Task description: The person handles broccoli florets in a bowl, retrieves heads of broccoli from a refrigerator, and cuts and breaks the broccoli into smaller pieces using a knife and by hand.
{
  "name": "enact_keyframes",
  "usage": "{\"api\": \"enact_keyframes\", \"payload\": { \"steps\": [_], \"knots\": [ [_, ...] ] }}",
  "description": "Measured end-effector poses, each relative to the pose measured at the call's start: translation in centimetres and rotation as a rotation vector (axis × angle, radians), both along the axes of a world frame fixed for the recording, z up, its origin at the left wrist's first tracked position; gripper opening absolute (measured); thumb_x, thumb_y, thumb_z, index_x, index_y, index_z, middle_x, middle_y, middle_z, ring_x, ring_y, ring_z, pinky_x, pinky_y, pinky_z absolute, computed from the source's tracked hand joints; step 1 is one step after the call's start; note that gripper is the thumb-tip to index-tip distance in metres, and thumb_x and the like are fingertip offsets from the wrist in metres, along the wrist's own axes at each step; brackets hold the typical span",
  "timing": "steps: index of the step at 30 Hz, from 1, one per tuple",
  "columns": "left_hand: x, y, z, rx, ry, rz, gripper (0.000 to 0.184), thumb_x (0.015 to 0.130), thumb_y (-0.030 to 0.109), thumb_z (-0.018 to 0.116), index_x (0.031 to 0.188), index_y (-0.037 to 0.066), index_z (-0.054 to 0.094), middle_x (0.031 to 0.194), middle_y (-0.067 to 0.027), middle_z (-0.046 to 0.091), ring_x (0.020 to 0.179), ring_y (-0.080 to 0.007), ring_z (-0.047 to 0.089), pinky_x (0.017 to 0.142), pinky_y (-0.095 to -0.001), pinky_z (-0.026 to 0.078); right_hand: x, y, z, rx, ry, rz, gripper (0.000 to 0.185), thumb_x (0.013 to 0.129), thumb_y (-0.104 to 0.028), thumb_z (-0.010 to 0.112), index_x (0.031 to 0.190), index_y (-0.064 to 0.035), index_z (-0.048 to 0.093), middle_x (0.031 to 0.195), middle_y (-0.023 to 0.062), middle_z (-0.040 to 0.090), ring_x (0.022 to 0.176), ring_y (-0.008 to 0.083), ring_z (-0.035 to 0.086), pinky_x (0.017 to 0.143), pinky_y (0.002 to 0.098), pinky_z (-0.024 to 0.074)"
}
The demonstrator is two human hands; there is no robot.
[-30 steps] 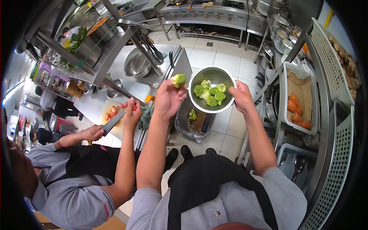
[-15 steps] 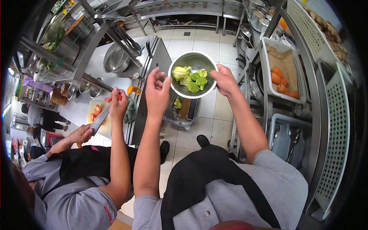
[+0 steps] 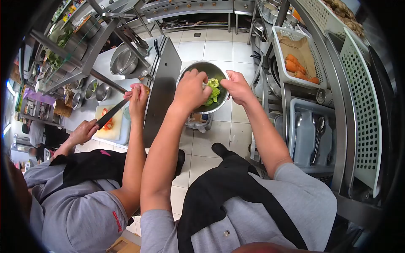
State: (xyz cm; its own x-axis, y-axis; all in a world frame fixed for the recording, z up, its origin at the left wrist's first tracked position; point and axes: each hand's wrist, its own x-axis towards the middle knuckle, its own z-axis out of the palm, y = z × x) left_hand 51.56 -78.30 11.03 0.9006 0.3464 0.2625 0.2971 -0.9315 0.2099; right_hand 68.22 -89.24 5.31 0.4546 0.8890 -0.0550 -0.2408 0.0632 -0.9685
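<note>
A metal bowl is held up in front of me above the floor. Its right rim is gripped by my right hand, thumb on top. Green broccoli florets lie inside, partly covered by my left hand. That hand reaches into the bowl with curled fingers; whatever is between its fingertips is hidden. Below the bowl, a plastic-lined container is mostly blocked from view.
At left, a co-worker holds a knife over cut tomato on a cutting board. Carrots lie in a white basket on the right rack, above a cutlery tray. A steel counter stands left of the bowl.
My left hand has moved from the bowl's left side into it, with fingers now curled. The bowl sits slightly lower and further left in view. The co-worker's knife is raised toward their other hand.
</note>
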Motion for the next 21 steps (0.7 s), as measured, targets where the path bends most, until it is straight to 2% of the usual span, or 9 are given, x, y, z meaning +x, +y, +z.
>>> {"api": "enact_keyframes", "payload": {
  "steps": [5, 6, 9, 11, 12, 13, 15, 16, 21],
  "knots": [
    [4.1, 0.6, -1.2, 0.000, 0.014, 0.050, 0.023, 0.092, 0.023, 0.064, 0.107, 0.008, 0.072, 0.101, -0.0149, 0.071, 0.098, -0.0374, 0.067, 0.085, -0.0489, 0.055, 1.7, 0.9, 0.3, -0.022, -0.044, 0.071, 0.005, 0.085, -0.005, 0.063, 0.083, -0.0034, 0.059, 0.070, -0.0013, 0.057, 0.055, 0.0077, 0.053, 0.045, 0.0287, 0.0456],
    [4.4, 0.9, -0.8, -0.111, -0.038, 0.070, 0.023, 0.093, 0.023, 0.063, 0.108, 0.009, 0.072, 0.101, -0.0146, 0.071, 0.096, -0.0355, 0.068, 0.084, -0.0467, 0.055, 1.9, 1.1, 0.1, -0.019, -0.009, 0.079, 0.003, 0.085, -0.005, 0.063, 0.085, -0.0026, 0.061, 0.071, -0.0004, 0.059, 0.055, 0.0082, 0.053, 0.046, 0.0289, 0.0458],
    [4.3, 2.0, 1.0, -0.678, -0.126, 0.170, 0.024, 0.095, 0.021, 0.060, 0.111, 0.007, 0.072, 0.100, -0.0115, 0.072, 0.090, -0.0272, 0.070, 0.077, -0.0392, 0.057, 2.8, 2.2, -0.7, 0.006, 0.012, 0.009, 0.008, 0.084, -0.005, 0.063, 0.090, 0.0004, 0.065, 0.074, 0.0023, 0.062, 0.057, 0.0095, 0.056, 0.047, 0.0293, 0.0473],
    [2.6, 2.8, 1.8, -1.680, -0.652, 0.281, 0.024, 0.093, 0.018, 0.059, 0.110, 0.005, 0.070, 0.097, -0.0076, 0.070, 0.084, -0.0221, 0.067, 0.069, -0.0352, 0.052, 3.7, 2.8, -1.8, 0.006, -0.041, -0.037, 0.014, 0.084, -0.005, 0.063, 0.094, 0.0032, 0.065, 0.076, 0.0057, 0.065, 0.059, 0.0120, 0.060, 0.049, 0.0302, 0.0495],
    [1.6, 3.6, 1.8, -1.886, -0.697, 0.132, 0.020, 0.090, 0.018, 0.060, 0.104, 0.005, 0.067, 0.090, -0.0043, 0.065, 0.073, -0.0190, 0.058, 0.061, -0.0319, 0.044, 4.0, 3.1, -2.1, 0.030, -0.013, -0.026, 0.013, 0.084, -0.005, 0.063, 0.094, 0.0029, 0.065, 0.076, 0.0059, 0.065, 0.059, 0.0123, 0.060, 0.048, 0.0300, 0.0495],
    [1.0, 4.3, 1.3, -1.874, -0.713, 0.149, 0.020, 0.090, 0.018, 0.060, 0.104, 0.005, 0.067, 0.090, -0.0043, 0.065, 0.073, -0.0190, 0.058, 0.061, -0.0319, 0.044, 4.2, 3.2, -2.1, 0.049, 0.011, -0.019, 0.013, 0.084, -0.005, 0.063, 0.094, 0.0027, 0.065, 0.075, 0.0061, 0.065, 0.058, 0.0126, 0.061, 0.048, 0.0298, 0.0495],
    [0.3, 5.5, 0.5, -2.098, -0.749, -0.143, 0.016, 0.089, 0.019, 0.059, 0.098, 0.006, 0.064, 0.084, -0.0033, 0.060, 0.064, -0.0160, 0.046, 0.057, -0.0302, 0.035, 4.4, 3.1, -1.8, 0.017, 0.044, -0.010, 0.012, 0.084, -0.005, 0.062, 0.094, 0.0023, 0.065, 0.075, 0.0060, 0.065, 0.056, 0.0128, 0.060, 0.047, 0.0294, 0.0493],
    [0.1, 5.4, 0.3, -2.067, -0.769, -0.056, 0.015, 0.089, 0.020, 0.059, 0.094, 0.007, 0.062, 0.080, -0.0025, 0.055, 0.062, -0.0148, 0.041, 0.056, -0.0299, 0.033, 4.5, 3.1, -1.7, -0.020, 0.067, -0.015, 0.012, 0.085, -0.005, 0.062, 0.094, 0.0020, 0.064, 0.074, 0.0058, 0.065, 0.055, 0.0129, 0.060, 0.046, 0.0291, 0.0491],
    [-1.7, 6.2, -1.8, -2.118, -0.784, -0.020, 0.015, 0.089, 0.020, 0.059, 0.094, 0.006, 0.063, 0.080, -0.0032, 0.056, 0.062, -0.0154, 0.043, 0.056, -0.0301, 0.034, 5.1, 3.3, -2.5, -0.050, 0.115, -0.009, 0.011, 0.086, -0.003, 0.060, 0.095, 0.0013, 0.063, 0.073, 0.0055, 0.064, 0.053, 0.0122, 0.059, 0.044, 0.0282, 0.0474]
  ]
}}
